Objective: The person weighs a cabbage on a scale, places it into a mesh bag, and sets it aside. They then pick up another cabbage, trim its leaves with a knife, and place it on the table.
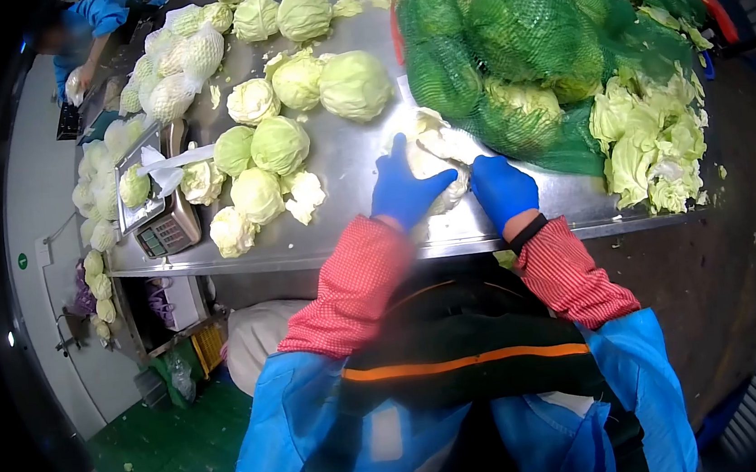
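Observation:
Both hands wear blue gloves and are at a pale cabbage [432,153] near the table's front edge. My left hand [408,186] lies against the cabbage's left side, thumb and fingers spread apart. On the cabbage's right side, my right hand [503,189] has its fingers curled in at a pale leaf or stem part; what its fingertips grip is hidden. Just behind and to the left sits a large green cabbage [354,86]. Green net sacks of cabbages [524,49] lie close by on the right.
Several cabbages [280,145] stand left of my hands on the metal table [351,234]. A scale [164,231] is at the left, with foam-netted cabbages [188,59] behind it. Loose leaves [656,141] are heaped at the right. Another person [90,36] is at the far left.

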`<state>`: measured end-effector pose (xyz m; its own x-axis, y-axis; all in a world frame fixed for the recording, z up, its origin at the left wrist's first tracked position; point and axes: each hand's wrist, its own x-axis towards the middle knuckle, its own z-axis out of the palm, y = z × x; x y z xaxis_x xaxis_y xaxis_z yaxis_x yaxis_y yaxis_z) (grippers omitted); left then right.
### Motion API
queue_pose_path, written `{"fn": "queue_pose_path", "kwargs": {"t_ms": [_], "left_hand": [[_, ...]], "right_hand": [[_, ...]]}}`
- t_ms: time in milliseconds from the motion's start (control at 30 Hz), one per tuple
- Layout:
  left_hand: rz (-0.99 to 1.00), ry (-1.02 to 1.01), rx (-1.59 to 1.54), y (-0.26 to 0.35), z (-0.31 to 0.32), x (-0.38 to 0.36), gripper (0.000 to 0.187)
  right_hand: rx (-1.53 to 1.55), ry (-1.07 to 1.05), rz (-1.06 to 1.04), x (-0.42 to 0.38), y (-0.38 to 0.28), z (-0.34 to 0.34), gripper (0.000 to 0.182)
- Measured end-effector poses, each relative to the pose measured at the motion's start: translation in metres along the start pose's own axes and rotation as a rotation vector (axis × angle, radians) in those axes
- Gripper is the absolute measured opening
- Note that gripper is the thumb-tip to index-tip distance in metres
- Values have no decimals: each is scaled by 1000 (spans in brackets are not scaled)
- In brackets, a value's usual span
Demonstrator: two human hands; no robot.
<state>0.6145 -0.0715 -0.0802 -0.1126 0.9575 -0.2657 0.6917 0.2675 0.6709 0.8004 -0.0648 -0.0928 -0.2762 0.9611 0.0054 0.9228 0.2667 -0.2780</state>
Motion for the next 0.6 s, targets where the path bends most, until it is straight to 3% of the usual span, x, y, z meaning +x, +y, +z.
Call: {"fn": "queue_pose_path", "kwargs": {"t_ms": [100,200,233,333,367,500,600], "left_hand": [[200,45,124,3,13,-25,111],[265,107,12,-10,16,-25,113],[219,68,-74,-15,9,-21,113],[283,-24,-117,-26,-8,-19,110],[345,-60,-147,-23,-14,-21,106],[427,-60,-263,-42,-23,-30,99],[317,-138,-601,-60,-26,-29,92]], "right_hand": [[81,-6,43,24,11,3,15],[112,-97,-88,11,5,-14,20],[184,-218,47,5,-5,-28,30],[284,180,59,0,-16,-26,36],[341,107,129,7,-19,-33,43],[196,-4,-12,31,-19,1,31],[278,-64,138,35,-15,6,25]]}}
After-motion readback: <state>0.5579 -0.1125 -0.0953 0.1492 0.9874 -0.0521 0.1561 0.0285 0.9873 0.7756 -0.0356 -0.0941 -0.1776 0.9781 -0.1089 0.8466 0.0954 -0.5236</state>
